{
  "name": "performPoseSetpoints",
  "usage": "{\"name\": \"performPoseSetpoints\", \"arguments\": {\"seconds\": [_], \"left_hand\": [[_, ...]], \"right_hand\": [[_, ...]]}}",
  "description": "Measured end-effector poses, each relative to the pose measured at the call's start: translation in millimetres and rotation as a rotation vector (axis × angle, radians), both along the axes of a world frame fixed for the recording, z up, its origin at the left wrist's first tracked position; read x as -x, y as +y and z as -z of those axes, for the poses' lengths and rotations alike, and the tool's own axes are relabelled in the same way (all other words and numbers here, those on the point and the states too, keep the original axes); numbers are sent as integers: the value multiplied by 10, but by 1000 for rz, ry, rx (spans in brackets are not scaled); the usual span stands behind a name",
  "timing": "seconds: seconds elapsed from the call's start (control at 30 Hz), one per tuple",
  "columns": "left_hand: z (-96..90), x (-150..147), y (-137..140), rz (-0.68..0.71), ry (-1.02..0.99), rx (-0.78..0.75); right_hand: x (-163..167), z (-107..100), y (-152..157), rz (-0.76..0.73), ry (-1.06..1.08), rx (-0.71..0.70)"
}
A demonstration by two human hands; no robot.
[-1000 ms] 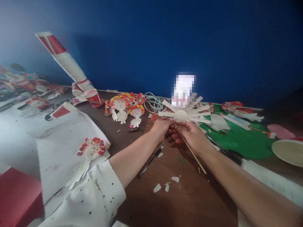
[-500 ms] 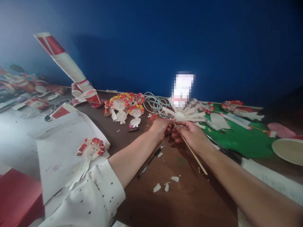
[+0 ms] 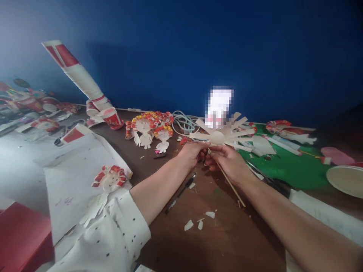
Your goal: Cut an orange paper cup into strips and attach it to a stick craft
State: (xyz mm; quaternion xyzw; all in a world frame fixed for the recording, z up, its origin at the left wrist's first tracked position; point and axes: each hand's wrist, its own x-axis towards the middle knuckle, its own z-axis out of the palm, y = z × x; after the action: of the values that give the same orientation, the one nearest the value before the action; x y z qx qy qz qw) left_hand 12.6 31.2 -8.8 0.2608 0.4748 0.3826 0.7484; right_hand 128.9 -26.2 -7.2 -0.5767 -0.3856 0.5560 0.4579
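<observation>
Over the middle of the table, my left hand (image 3: 195, 153) is closed, its thumb and finger pinching the near edge of a white paper cutout (image 3: 217, 138). The cutout has a round centre with long strips fanning out around it. Close beside it, my right hand (image 3: 229, 162) is closed around a thin wooden stick (image 3: 230, 184), which slants down toward me. Its upper end lies by the left fingertips, and the fingers partly hide where stick and paper meet. A black pen (image 3: 180, 193) rests on the table below my left wrist.
Paper dolls with red and yellow curls (image 3: 143, 127) stand at the back left, near a paper cup (image 3: 112, 117) and coiled cable (image 3: 184, 122). A pixelated bright phone-shaped object (image 3: 219, 105) stands behind the cutout. Scissors (image 3: 265, 176) and a green sheet (image 3: 300, 170) lie right; paper scraps (image 3: 188, 225) in front.
The paper cutout has turned and tipped, its strips spreading wider to the left and right. The stick's lower end has swung slightly left and up. Both hands stay nearly in place.
</observation>
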Motion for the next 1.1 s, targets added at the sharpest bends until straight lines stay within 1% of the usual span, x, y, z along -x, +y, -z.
{"name": "performPoseSetpoints", "arguments": {"seconds": [0.1, 0.23, 0.57, 0.67, 0.8, 0.97, 1.1], "left_hand": [[-3, 5, 4, -2, -21, 3], [9, 3, 6, -10, -58, -31], [75, -19, 5, -51, -68, -70], [48, -23, -11, -65, -38, -81], [15, -26, -25, -45, 5, -93], [33, -34, -14, -28, 54, -124], [42, -26, -23, -15, 162, -162]], "right_hand": [[-8, 16, 3, -1, 10, 0], [-4, 29, 2, -15, 20, -2], [19, 8, -18, -10, 38, 0], [26, -7, -26, -18, 34, 5], [26, 7, -26, -29, 22, -6], [-10, 41, -6, -60, -16, -15], [-64, -6, -3, -105, -151, -69]]}}
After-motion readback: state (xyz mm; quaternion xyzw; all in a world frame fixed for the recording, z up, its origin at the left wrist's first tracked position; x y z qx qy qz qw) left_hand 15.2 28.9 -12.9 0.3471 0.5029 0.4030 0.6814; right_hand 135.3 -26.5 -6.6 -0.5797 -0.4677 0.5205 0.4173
